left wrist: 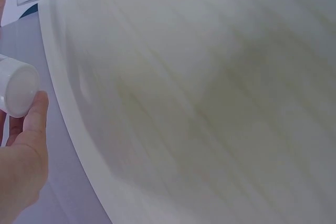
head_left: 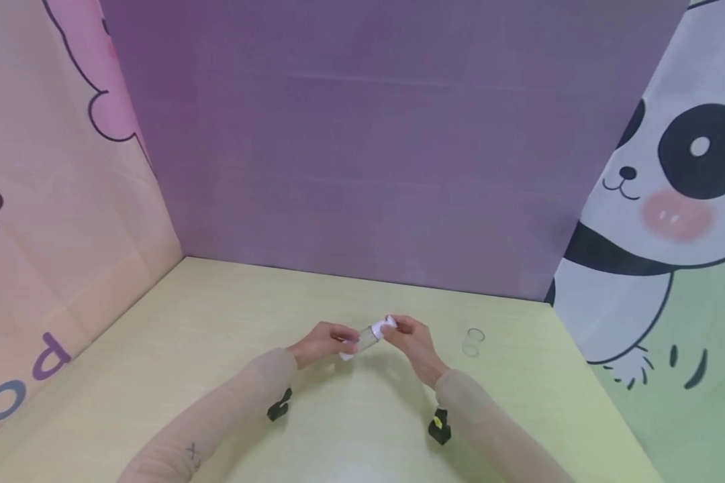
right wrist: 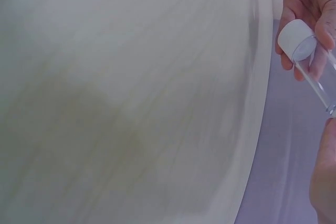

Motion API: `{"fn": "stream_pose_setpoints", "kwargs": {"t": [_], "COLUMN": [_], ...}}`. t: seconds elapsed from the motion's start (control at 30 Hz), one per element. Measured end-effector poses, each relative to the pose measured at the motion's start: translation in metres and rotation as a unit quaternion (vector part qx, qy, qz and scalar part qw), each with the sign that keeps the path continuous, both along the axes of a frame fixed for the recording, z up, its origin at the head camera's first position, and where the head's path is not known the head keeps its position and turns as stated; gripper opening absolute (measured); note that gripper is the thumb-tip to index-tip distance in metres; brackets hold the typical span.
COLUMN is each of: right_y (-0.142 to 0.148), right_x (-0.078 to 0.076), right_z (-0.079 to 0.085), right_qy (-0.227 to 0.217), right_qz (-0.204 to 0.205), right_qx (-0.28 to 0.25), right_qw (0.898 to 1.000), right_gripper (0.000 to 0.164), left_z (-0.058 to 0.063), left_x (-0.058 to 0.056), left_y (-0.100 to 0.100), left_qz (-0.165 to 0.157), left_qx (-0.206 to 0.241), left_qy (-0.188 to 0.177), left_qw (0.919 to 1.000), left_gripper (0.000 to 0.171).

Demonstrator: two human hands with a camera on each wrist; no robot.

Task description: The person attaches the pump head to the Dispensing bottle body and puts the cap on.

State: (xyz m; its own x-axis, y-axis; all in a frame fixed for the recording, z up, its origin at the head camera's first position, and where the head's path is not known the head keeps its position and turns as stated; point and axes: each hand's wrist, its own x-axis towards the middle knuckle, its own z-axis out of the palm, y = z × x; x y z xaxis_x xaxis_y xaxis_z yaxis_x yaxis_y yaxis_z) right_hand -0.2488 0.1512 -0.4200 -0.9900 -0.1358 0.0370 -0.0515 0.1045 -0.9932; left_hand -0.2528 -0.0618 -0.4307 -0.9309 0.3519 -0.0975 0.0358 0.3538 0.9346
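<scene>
Between both hands, above the table, is a small clear bottle [head_left: 367, 338] with white ends, tilted up to the right. My left hand [head_left: 325, 343] grips its lower end, around the white base [left wrist: 22, 89]. My right hand [head_left: 415, 343] pinches the white top [head_left: 384, 327], which looks like a pump head. In the right wrist view the clear wall of the bottle [right wrist: 315, 84] runs from the white base toward my right hand [right wrist: 324, 177]. A clear cup-shaped cap [head_left: 473, 343] stands on the table, right of my right hand.
The pale yellow table [head_left: 248, 302] meets a purple backdrop [head_left: 362, 147] behind. Side panels carry printed drawings, with a panda [head_left: 628, 282] on the right. Black wrist devices [head_left: 440, 427] hang beneath both sleeves.
</scene>
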Motion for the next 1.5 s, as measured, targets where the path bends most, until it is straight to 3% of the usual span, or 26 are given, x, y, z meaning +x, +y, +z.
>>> {"fn": "stream_pose_setpoints", "kwargs": {"t": [0.73,1.13,1.5], "right_y": [0.0019,0.0002,0.0031], "right_x": [-0.0029,0.0003,-0.0014], "right_z": [-0.0051,-0.0001,-0.0004], "right_qy": [-0.014,-0.021,-0.014], "right_qz": [-0.004,-0.011,0.038], "right_qx": [0.026,-0.003,-0.009], "right_qw": [1.000,1.000,0.999], "right_gripper": [0.039,0.041,0.042], "left_z": [-0.0020,0.0015,0.0027], "left_x": [0.0005,0.0020,0.0037], "left_y": [0.0004,0.0015,0.0004], "left_qz": [-0.005,-0.004,0.002], "left_qx": [0.008,0.008,0.006], "left_qy": [-0.002,-0.005,-0.007], "left_qw": [1.0000,1.0000,1.0000], "left_gripper": [0.038,0.038,0.037]}}
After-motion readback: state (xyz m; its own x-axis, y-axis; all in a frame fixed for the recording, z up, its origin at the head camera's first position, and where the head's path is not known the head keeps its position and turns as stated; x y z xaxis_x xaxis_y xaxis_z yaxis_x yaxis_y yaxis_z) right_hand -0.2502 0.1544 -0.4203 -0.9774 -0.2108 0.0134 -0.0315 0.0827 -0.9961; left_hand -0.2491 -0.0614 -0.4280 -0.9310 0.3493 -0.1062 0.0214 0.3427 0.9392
